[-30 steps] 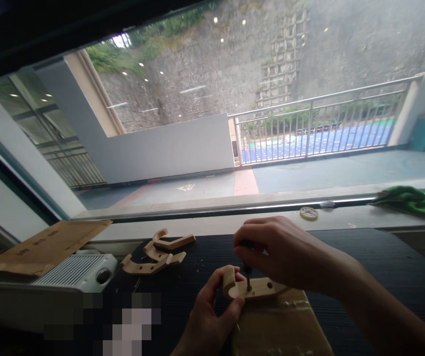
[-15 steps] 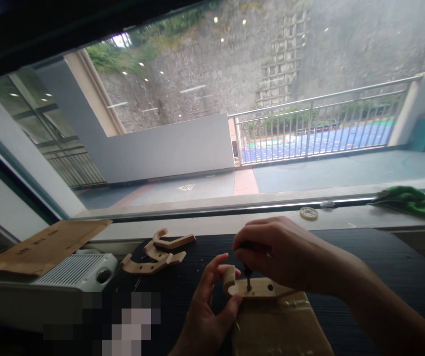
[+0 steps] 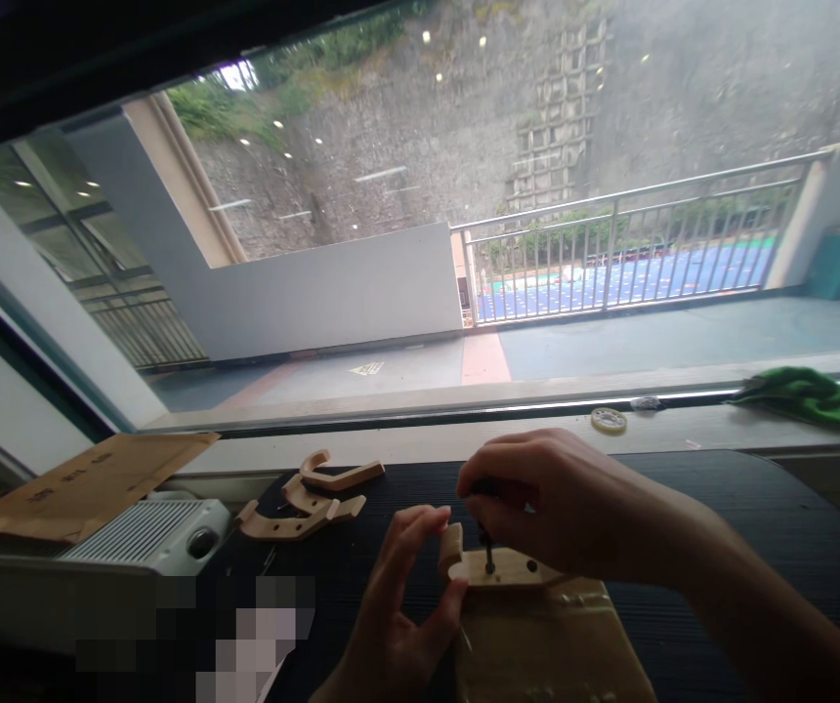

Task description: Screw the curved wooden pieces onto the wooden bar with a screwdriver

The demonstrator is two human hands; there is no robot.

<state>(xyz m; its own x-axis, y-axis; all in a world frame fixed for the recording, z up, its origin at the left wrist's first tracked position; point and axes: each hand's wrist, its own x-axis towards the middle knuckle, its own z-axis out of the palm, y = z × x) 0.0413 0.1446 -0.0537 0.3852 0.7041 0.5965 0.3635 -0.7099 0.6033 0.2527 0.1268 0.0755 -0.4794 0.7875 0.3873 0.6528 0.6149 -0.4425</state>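
Observation:
A pale wooden hook [image 3: 512, 563] with a curved end and dark holes lies on a tape-covered cardboard box [image 3: 544, 644]. My right hand [image 3: 537, 498] is closed around a dark screwdriver-like tool [image 3: 488, 547], its shaft upright over a hole in the hook; the handle is mostly hidden by my fingers. At the curved end, my left hand [image 3: 409, 586] has its fingers and thumb apart. Its thumb tip touches or nearly touches the wood, and the index fingertip sits beside the top of the curve.
Several similar wooden hooks [image 3: 310, 503] lie on the dark tabletop [image 3: 728, 498] to the left. Behind them are a white heater-like unit [image 3: 148, 527] and a brown paper envelope [image 3: 90, 483]. A tape roll [image 3: 609, 420] and a green cloth [image 3: 812, 398] rest on the windowsill.
My left fingers have come away from behind the curved end and shifted left, spreading apart. My right hand stays on the tool in nearly the same place.

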